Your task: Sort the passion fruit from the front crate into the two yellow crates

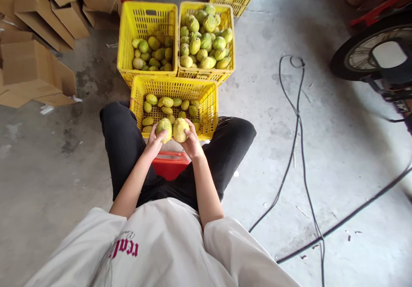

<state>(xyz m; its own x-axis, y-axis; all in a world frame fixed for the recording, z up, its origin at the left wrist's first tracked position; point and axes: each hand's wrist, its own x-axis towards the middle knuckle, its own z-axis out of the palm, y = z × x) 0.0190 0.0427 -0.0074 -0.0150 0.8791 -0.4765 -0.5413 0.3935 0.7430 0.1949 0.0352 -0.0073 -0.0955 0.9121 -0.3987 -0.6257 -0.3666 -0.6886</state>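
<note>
My left hand is closed around a rounded yellow-green fruit, its thumb lying across the near side. Beside it, my right hand grips a paler yellow fruit with a bumpy top. The two fruits are side by side, close together, above the near edge of a yellow plastic crate between my knees. Several oval yellow-green fruits lie spread over this crate's bottom. My fingers on the far sides of the held fruits are partly hidden.
Behind stand two more yellow crates, the left one partly filled with fruit, the right one heaped higher. Cardboard boxes lie at the left. Black cables cross the floor near a motorcycle wheel. Something red sits between my legs.
</note>
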